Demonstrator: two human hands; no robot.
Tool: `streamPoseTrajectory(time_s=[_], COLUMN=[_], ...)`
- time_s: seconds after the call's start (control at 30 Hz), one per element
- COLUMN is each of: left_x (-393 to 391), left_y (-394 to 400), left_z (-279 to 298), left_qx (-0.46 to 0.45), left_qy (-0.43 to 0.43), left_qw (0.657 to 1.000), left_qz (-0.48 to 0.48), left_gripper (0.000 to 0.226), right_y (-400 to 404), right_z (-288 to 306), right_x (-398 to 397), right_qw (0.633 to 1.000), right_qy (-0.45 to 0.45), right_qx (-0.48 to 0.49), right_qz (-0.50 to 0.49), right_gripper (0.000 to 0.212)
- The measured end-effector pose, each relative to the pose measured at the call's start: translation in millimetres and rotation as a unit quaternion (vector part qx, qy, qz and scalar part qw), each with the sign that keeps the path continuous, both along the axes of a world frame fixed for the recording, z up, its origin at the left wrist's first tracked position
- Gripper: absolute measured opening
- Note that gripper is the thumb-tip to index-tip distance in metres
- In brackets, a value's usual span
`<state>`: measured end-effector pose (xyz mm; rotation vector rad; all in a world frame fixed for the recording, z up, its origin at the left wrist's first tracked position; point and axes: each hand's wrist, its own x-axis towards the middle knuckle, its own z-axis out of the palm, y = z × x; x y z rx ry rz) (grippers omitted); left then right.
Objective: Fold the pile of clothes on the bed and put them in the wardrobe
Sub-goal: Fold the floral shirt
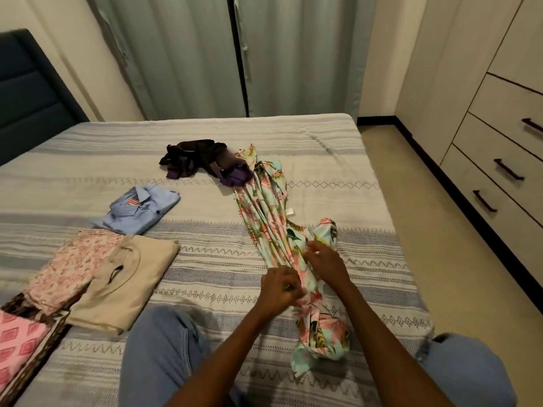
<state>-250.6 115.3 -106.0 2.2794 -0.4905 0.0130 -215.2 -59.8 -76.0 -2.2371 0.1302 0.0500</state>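
Note:
A long floral garment (266, 207), mint with pink flowers, lies bunched in a strip down the striped bed (205, 133). My left hand (279, 287) grips its gathered middle with curled fingers. My right hand (324, 261) pinches the same fabric just to the right. A crumpled black and purple garment (202, 160) lies at the strip's far end. Folded pieces sit on the left: a blue shirt (141, 208), a beige top (129, 282), a pink floral piece (70, 268) and a pink diamond-patterned one (17, 348).
The wardrobe (499, 83) with dark-handled drawers stands along the right wall, across a strip of floor. Grey curtains (235, 54) hang behind the bed and a dark headboard (26, 92) is at the left. My knees in jeans rest on the near edge.

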Motion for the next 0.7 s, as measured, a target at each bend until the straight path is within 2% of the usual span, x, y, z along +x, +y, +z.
streamPoseTrajectory(time_s=[0.07, 0.13, 0.2, 0.27, 0.37, 0.4, 0.47, 0.53, 0.6, 0.67, 0.7], left_x=[-11.0, -18.2, -24.4, -26.7, -25.8, -23.7, -15.6, -2.1, 15.1, 37.0, 50.0], left_y=[-0.2, 2.0, 4.2, 4.6, 5.8, 7.2, 11.1, 12.1, 10.7, 5.2, 1.4], left_z=[-7.6, -13.1, -7.1, 2.5, 16.0, 19.0, 24.7, 30.3, 42.2, 57.0, 64.2], left_qx=[0.004, 0.01, 0.002, -0.024, -0.06, -0.073, -0.083, -0.064, -0.057, -0.051, -0.032], left_qy=[0.001, -0.012, 0.017, 0.086, 0.202, 0.232, 0.245, 0.178, 0.061, -0.032, -0.063], left_qw=[0.999, 0.992, 0.983, 0.971, 0.95, 0.945, 0.954, 0.98, 0.995, 0.995, 0.996], left_qz=[-0.054, -0.123, -0.185, -0.22, -0.231, -0.219, -0.151, -0.055, 0.047, 0.078, 0.057], left_gripper=[0.016, 0.014, 0.011, 0.006, 0.017, 0.018, 0.02, 0.03, 0.023, 0.017, 0.026], right_y=[10.7, 16.3, 17.9, 14.9, 5.6, 2.6, -0.1, -1.5, -2.0, -6.9, -10.4], right_z=[0.8, -3.6, -8.3, -15.7, -28.0, -31.4, -32.2, -28.5, -18.7, -1.9, 8.5], right_x=[11.4, 18.6, 21.6, 25.5, 28.0, 25.5, 19.0, 14.4, 11.5, 9.1, 6.8], right_qw=[1.0, 0.993, 0.978, 0.973, 0.97, 0.969, 0.975, 0.989, 1.0, 0.988, 0.979], right_qy=[0.004, 0.023, 0.064, 0.111, 0.157, 0.153, 0.099, 0.028, -0.018, -0.044, -0.056], right_qx=[-0.027, -0.114, -0.196, -0.2, -0.182, -0.184, -0.188, -0.14, -0.006, 0.126, 0.173], right_qz=[0.014, 0.019, 0.023, 0.025, 0.044, 0.058, 0.066, 0.033, -0.015, -0.073, -0.095], right_gripper=[0.052, 0.061, 0.058, 0.051, 0.057, 0.057, 0.042, 0.025, 0.013, 0.011, 0.012])
